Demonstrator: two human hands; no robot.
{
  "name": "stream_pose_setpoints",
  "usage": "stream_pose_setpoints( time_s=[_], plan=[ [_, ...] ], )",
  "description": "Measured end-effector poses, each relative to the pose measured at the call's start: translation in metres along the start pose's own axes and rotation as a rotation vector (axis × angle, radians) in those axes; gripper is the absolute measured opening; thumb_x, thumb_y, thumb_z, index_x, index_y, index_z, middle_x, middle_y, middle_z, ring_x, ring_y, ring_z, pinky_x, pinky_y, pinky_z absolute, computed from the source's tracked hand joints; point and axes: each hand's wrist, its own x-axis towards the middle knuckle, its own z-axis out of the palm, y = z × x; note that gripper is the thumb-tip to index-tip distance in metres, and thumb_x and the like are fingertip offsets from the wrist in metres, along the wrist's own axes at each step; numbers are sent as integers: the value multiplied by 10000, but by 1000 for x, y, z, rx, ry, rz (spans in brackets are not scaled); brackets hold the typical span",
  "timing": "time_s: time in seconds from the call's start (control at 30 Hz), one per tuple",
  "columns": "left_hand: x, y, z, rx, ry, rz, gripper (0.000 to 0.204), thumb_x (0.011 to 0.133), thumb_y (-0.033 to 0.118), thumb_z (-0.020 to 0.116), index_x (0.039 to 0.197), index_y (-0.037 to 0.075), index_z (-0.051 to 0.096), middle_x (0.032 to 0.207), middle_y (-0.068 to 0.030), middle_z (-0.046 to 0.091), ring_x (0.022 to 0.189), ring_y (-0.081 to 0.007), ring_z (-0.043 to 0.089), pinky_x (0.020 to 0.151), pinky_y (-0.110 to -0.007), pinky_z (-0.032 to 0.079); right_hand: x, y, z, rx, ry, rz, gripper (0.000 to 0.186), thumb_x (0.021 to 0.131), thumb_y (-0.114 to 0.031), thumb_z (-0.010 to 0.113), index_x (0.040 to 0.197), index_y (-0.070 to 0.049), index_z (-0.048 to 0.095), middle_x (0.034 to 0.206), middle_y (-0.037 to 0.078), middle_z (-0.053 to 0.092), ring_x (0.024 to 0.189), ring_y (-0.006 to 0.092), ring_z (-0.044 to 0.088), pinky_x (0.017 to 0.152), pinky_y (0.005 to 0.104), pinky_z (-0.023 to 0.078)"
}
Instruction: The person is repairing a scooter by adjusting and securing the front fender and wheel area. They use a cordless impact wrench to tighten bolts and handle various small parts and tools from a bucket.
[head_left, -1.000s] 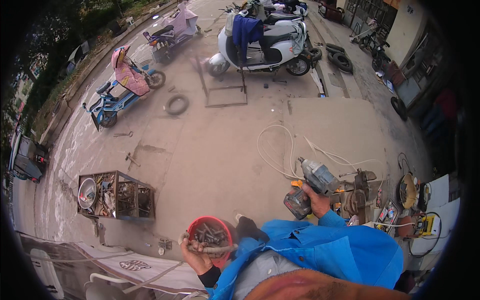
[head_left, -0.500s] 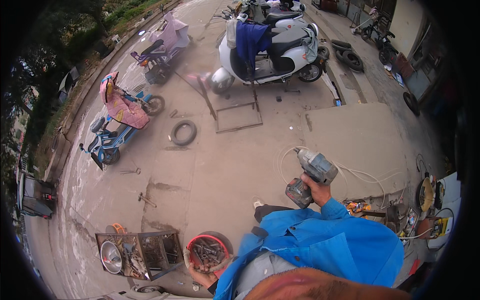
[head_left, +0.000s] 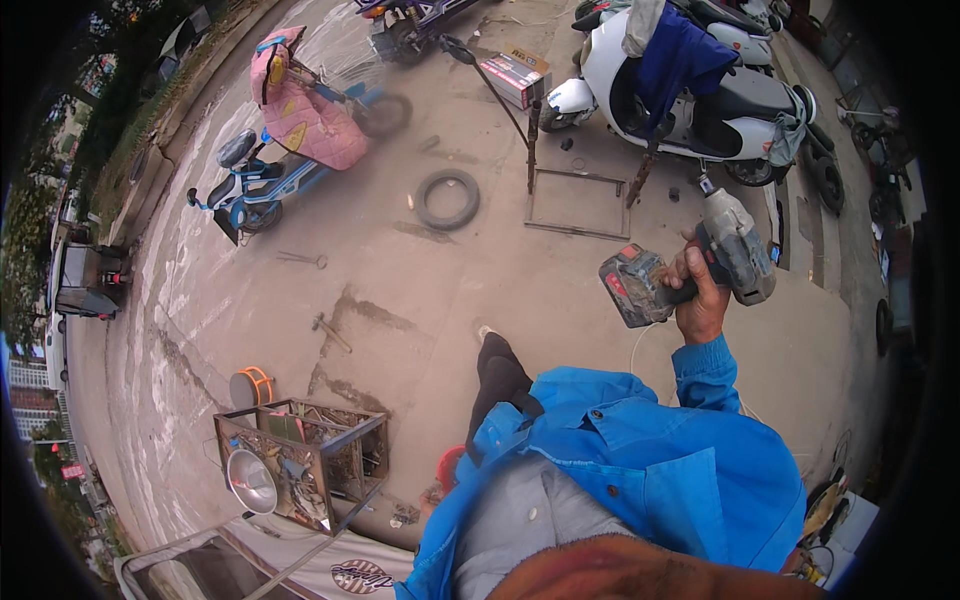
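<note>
Grey concrete ground (head_left: pixel 440 285) spreads ahead of the person. At the upper right stands a white motor scooter with a black seat (head_left: pixel 755 92), a dark blue cloth (head_left: pixel 690 60) hung over its front. At the upper left is a blue two-wheeler (head_left: pixel 262 188) under a pink quilted cover (head_left: pixel 315 130). The person's bright blue buttoned jacket (head_left: pixel 655 455) fills the lower middle. A thin rectangular metal frame (head_left: pixel 578 231) lies near the scooter, and an open metal rack of scrap (head_left: pixel 355 432) stands at the lower left. Beyond are a round black tyre (head_left: pixel 424 200) and, mostly behind the jacket, a red bucket (head_left: pixel 449 468). A shiny steel bowl (head_left: pixel 250 480) sits on the rack; a hammer (head_left: pixel 332 333) lies beyond it.

The grey-and-black cordless impact wrench (head_left: pixel 740 250) is raised ahead of the jacket, nose toward the scooter. The right hand (head_left: pixel 700 295) has its fingers curled around the handle. The left hand (head_left: pixel 431 498) is almost hidden beside the bucket; its fingers cannot be made out.
</note>
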Motion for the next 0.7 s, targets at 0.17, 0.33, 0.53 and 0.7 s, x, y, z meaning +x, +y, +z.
stream_pose_setpoints(
  time_s=[0.17,0.33,0.53,0.7],
  plan=[
    [56,38,142,105,-51,-3,213,964,258,648,846,97,575,637,-9,476,542,-158,464,567,-340,497,119,23,65,74,80,-95,209,1038,-202,714,1141,-73,585,731,-33,394,680,102,455,687,317,442],
    [100,79,278,205,-58,-11,214,962,258,651,847,93,579,640,-13,484,545,-162,471,568,-343,499,238,48,123,74,21,-153,136,1074,-179,668,1113,-91,573,785,-37,381,703,95,434,731,315,421],
    [148,103,424,239,-59,-10,215,960,258,653,848,88,584,645,-18,493,548,-168,479,570,-347,500,402,82,201,47,-78,-351,306,1098,-191,636,1335,-12,564,820,-18,391,761,115,451,804,329,430],
    [184,123,544,277,-50,-22,216,958,258,656,850,84,589,648,-22,500,551,-173,485,571,-350,501,531,132,280,130,-112,-350,335,1101,-205,633,1363,-15,547,828,-15,403,773,119,452,821,346,434]
  ],
)
